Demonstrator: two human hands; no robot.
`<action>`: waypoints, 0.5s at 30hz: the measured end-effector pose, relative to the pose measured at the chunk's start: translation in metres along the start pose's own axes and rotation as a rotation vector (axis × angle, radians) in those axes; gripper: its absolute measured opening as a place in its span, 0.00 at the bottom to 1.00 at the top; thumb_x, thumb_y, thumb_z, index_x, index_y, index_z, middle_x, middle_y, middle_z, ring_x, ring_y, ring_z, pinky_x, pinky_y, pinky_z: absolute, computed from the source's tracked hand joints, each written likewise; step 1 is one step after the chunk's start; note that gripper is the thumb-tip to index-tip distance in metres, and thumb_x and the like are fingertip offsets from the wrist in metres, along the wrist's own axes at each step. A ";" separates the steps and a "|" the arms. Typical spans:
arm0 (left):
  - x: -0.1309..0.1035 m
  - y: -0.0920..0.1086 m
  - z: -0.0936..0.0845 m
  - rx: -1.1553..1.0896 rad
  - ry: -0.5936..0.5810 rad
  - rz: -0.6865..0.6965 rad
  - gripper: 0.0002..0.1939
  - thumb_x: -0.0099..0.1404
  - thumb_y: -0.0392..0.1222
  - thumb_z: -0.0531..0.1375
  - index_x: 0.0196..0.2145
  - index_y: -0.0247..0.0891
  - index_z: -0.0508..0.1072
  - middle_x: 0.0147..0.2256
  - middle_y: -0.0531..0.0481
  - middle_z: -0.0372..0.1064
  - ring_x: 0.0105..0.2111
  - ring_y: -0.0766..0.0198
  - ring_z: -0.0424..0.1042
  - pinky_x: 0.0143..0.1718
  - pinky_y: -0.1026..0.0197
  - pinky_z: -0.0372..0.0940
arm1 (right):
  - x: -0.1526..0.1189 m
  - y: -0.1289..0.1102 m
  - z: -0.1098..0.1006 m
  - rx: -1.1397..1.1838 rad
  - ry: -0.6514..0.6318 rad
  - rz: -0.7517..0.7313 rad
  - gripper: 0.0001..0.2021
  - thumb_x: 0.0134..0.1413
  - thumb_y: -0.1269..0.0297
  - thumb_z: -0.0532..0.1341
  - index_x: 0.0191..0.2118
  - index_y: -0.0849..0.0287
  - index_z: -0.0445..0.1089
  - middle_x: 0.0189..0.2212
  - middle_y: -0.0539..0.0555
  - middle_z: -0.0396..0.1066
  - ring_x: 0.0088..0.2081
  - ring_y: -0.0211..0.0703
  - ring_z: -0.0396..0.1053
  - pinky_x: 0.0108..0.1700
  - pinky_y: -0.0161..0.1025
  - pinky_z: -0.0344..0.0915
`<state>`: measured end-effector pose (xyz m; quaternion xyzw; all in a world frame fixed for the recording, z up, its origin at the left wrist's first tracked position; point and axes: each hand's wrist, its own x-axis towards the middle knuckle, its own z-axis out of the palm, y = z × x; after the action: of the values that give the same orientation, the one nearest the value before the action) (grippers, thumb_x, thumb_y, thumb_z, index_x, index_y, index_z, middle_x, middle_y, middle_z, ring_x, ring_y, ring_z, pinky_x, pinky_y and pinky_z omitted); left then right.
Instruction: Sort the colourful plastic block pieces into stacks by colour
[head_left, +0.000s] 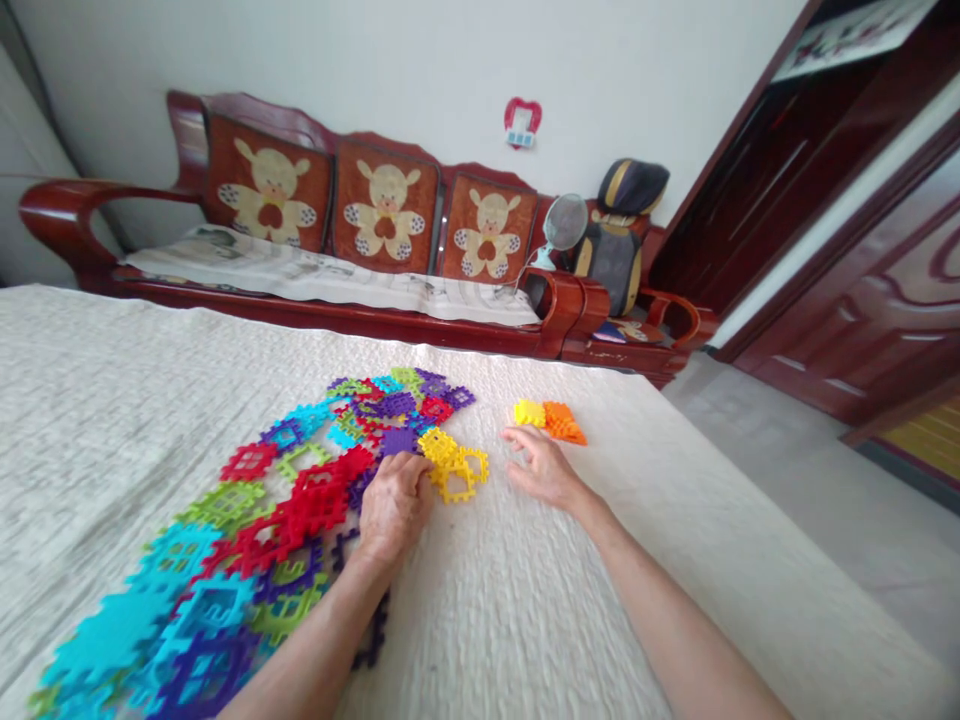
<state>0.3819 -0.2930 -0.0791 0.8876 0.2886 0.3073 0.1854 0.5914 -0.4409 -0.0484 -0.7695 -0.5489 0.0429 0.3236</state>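
Yellow pieces [448, 458] lie just beside the left grip [394, 505].

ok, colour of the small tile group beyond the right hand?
Small tile group: yellow on the left, orange on the right. Head view, the only one.

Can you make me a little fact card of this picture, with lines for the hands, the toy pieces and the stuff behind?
Left hand: fingers curled beside the yellow pieces; grip unclear
Right hand: fingers spread, near a bright yellow group
Beside that group: orange pieces
Big heap: red, blue, purple and green pieces
Underneath: whitish cover
Behind: wooden sofa, three animal-picture cushions, fan
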 end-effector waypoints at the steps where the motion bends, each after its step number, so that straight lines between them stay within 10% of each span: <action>1: 0.000 0.000 0.000 0.000 -0.001 -0.001 0.15 0.60 0.30 0.51 0.33 0.40 0.77 0.32 0.50 0.74 0.35 0.61 0.69 0.38 0.61 0.62 | 0.000 -0.008 0.010 0.025 -0.035 -0.024 0.24 0.44 0.70 0.60 0.51 0.56 0.67 0.49 0.58 0.67 0.47 0.46 0.68 0.51 0.46 0.67; 15: 0.000 0.000 0.000 -0.016 0.000 0.010 0.14 0.60 0.30 0.51 0.34 0.39 0.76 0.32 0.50 0.73 0.35 0.61 0.69 0.38 0.61 0.62 | -0.008 -0.020 0.039 0.078 -0.132 -0.216 0.27 0.42 0.71 0.64 0.53 0.56 0.67 0.55 0.59 0.65 0.56 0.51 0.62 0.58 0.50 0.59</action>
<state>0.3818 -0.2934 -0.0792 0.8876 0.2816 0.3107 0.1908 0.5557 -0.4270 -0.0703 -0.6883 -0.6466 0.0798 0.3192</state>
